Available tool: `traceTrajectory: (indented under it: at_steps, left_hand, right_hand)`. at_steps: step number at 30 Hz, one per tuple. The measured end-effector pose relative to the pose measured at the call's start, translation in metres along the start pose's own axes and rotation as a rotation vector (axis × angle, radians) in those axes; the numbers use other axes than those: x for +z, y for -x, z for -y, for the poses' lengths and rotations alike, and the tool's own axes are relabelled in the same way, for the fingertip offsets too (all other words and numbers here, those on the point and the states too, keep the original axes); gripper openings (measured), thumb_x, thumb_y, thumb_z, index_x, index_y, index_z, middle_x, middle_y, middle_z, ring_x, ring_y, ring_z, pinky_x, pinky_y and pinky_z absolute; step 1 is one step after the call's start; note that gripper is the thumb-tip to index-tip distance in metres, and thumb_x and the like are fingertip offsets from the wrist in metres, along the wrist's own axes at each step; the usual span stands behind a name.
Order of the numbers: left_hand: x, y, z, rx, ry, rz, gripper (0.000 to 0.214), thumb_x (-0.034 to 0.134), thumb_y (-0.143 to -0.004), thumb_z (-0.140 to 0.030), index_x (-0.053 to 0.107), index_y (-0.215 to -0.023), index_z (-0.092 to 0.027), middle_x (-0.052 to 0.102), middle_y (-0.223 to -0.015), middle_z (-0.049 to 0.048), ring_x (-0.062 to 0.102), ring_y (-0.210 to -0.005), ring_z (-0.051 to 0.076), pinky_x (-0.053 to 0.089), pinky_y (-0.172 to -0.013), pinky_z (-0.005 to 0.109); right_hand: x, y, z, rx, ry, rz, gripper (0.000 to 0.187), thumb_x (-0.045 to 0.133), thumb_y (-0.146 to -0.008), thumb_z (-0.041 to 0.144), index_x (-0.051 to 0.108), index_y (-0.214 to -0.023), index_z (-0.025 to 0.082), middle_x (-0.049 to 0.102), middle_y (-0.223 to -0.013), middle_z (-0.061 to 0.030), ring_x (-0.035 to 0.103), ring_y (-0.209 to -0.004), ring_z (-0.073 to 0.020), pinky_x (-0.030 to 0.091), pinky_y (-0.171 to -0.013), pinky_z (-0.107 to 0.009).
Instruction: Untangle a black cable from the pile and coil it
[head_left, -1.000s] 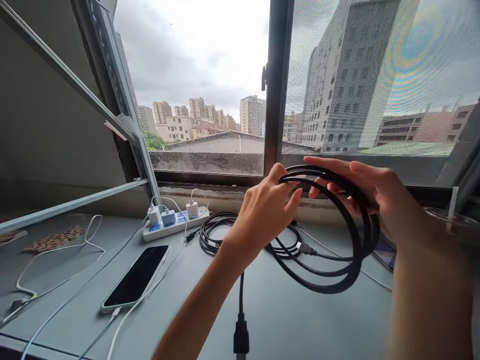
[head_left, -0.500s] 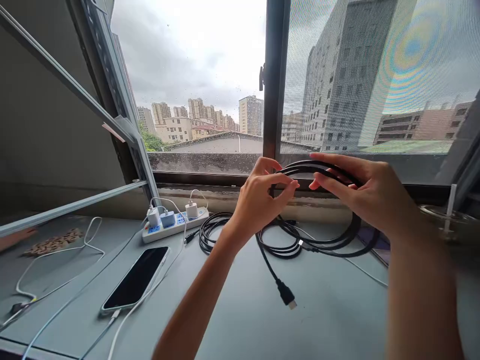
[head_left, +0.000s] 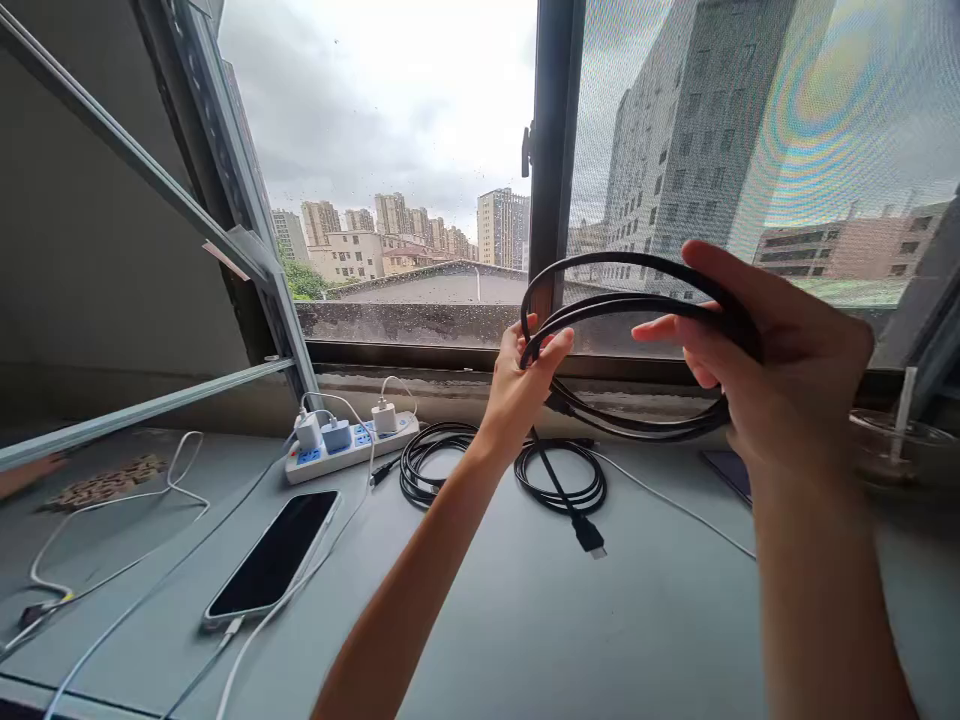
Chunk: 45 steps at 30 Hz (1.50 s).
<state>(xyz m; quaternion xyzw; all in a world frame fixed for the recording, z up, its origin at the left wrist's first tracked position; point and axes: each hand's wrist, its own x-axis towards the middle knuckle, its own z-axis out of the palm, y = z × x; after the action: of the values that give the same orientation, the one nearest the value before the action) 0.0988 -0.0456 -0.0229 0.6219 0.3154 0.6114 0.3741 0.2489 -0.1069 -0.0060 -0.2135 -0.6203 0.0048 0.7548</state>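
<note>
A black HDMI-style cable (head_left: pixel 637 303) is held up in several loose loops above the desk, between my two hands. My left hand (head_left: pixel 525 370) is closed round the left side of the loops, thumb on top. On the right side, the loops run through my right hand (head_left: pixel 787 350), between its thumb and fingers; the forefinger points left. One plug (head_left: pixel 588 535) of the cable hangs below my left hand over the desk. Behind it lie two coiled black cables, one on the left (head_left: pixel 442 450) partly behind my left forearm, the other on the right (head_left: pixel 561 478).
A phone (head_left: pixel 274 555) with a white charging cable lies at the left. Behind it is a power strip (head_left: pixel 352 448) holding white chargers. A metal frame (head_left: pixel 255 200) rises at the left, a window (head_left: pixel 390 130) at the back. A lidded cup with a straw (head_left: pixel 900 430) stands far right.
The looped cable has been lifted, with its upper loop spread higher. My right hand has moved up and right; my left hand has closed on the loops. The hanging plug has risen.
</note>
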Motion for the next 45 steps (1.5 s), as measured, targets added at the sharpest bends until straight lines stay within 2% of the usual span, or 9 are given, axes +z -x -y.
traceTrajectory:
  at_steps: [3, 8, 12, 17, 24, 28, 34, 40, 45]
  left_hand:
    - [-0.004, -0.001, -0.004, -0.018, 0.052, 0.002, 0.027, 0.064, -0.077, -0.045, 0.061, -0.084, -0.019, 0.063, -0.073, 0.0001, 0.062, -0.076, 0.013, 0.044, -0.067, 0.024]
    - [-0.015, -0.006, -0.01, -0.114, 0.127, 0.004, 0.044, 0.06, -0.079, -0.04, 0.038, -0.048, -0.018, 0.035, -0.04, -0.0075, 0.038, -0.035, 0.004, 0.035, -0.046, 0.021]
    - [-0.022, -0.007, -0.014, -0.088, 0.112, -0.083, 0.039, 0.061, -0.075, -0.027, 0.037, -0.047, -0.018, 0.03, -0.037, -0.0092, 0.023, -0.031, 0.003, 0.025, -0.037, 0.02]
    - [-0.019, -0.003, -0.017, 0.003, 0.065, -0.157, 0.034, 0.061, -0.073, -0.026, 0.041, -0.046, -0.019, 0.029, -0.037, -0.0088, 0.019, -0.031, 0.003, 0.017, -0.032, 0.021]
    - [-0.013, -0.002, -0.015, -0.015, 0.066, -0.002, 0.035, 0.065, -0.071, -0.031, 0.043, -0.048, -0.018, 0.04, -0.04, -0.0067, 0.041, -0.039, 0.005, 0.034, -0.045, 0.019]
    - [-0.012, -0.004, -0.008, -0.188, 0.028, 0.122, 0.035, 0.065, -0.073, -0.042, 0.05, -0.054, -0.016, 0.055, -0.051, -0.0015, 0.058, -0.053, 0.01, 0.043, -0.058, 0.021]
    - [-0.013, -0.008, -0.005, -0.204, 0.361, 0.113, 0.048, 0.057, -0.08, -0.051, 0.036, -0.052, -0.018, 0.035, -0.04, -0.0071, 0.043, -0.036, 0.005, 0.034, -0.04, 0.019]
    - [-0.019, -0.01, -0.01, -0.06, 0.257, -0.111, 0.049, 0.061, -0.079, -0.037, 0.03, -0.045, -0.018, 0.023, -0.035, -0.0087, 0.018, -0.029, 0.001, 0.01, -0.032, 0.02]
    - [-0.02, -0.007, -0.015, 0.032, 0.172, -0.164, 0.047, 0.066, -0.073, -0.035, 0.034, -0.044, -0.018, 0.027, -0.036, -0.0079, 0.019, -0.031, 0.001, 0.012, -0.032, 0.02]
  right_hand:
    - [0.003, 0.0, -0.008, 0.018, 0.072, -0.021, 0.044, 0.075, -0.069, 0.02, 0.069, -0.112, 0.032, 0.069, -0.068, 0.0043, 0.045, -0.044, -0.0048, 0.039, -0.04, -0.019]
    - [0.002, 0.0, -0.022, 0.066, 0.357, -0.001, 0.043, 0.076, -0.068, 0.032, 0.068, -0.11, 0.03, 0.066, -0.073, 0.0014, 0.062, -0.063, -0.013, 0.049, -0.05, -0.022]
    - [0.005, 0.002, -0.026, 0.161, 0.501, 0.118, 0.041, 0.072, -0.071, 0.037, 0.067, -0.111, 0.026, 0.065, -0.065, 0.0005, 0.063, -0.063, -0.0157, 0.044, -0.043, -0.021]
    - [0.017, 0.005, -0.017, 0.363, 0.222, 0.199, 0.02, 0.068, -0.075, 0.032, 0.068, -0.091, 0.02, 0.051, -0.048, 0.0067, 0.05, -0.036, -0.0086, 0.037, -0.031, -0.018]
    - [0.014, 0.002, -0.003, 0.448, -0.026, -0.019, 0.03, 0.068, -0.072, 0.022, 0.071, -0.102, 0.024, 0.044, -0.04, 0.0096, 0.031, -0.026, -0.004, 0.02, -0.025, -0.019]
    - [0.017, 0.002, 0.0, 0.353, -0.113, -0.188, 0.034, 0.071, -0.069, 0.023, 0.071, -0.103, 0.023, 0.037, -0.037, 0.0114, 0.027, -0.025, -0.0038, 0.019, -0.027, -0.02]
    - [0.021, 0.004, -0.007, 0.34, 0.152, -0.055, 0.029, 0.068, -0.072, 0.027, 0.067, -0.102, 0.024, 0.051, -0.05, 0.0064, 0.047, -0.035, -0.0093, 0.036, -0.032, -0.022]
    - [0.013, 0.002, -0.021, 0.292, 0.467, -0.017, 0.043, 0.072, -0.07, 0.033, 0.063, -0.111, 0.026, 0.066, -0.075, -0.0008, 0.062, -0.054, -0.0173, 0.052, -0.051, -0.031]
    - [0.019, 0.004, -0.011, 0.357, 0.273, 0.116, 0.036, 0.068, -0.073, 0.03, 0.065, -0.109, 0.026, 0.059, -0.059, 0.0041, 0.056, -0.042, -0.0119, 0.046, -0.04, -0.025]
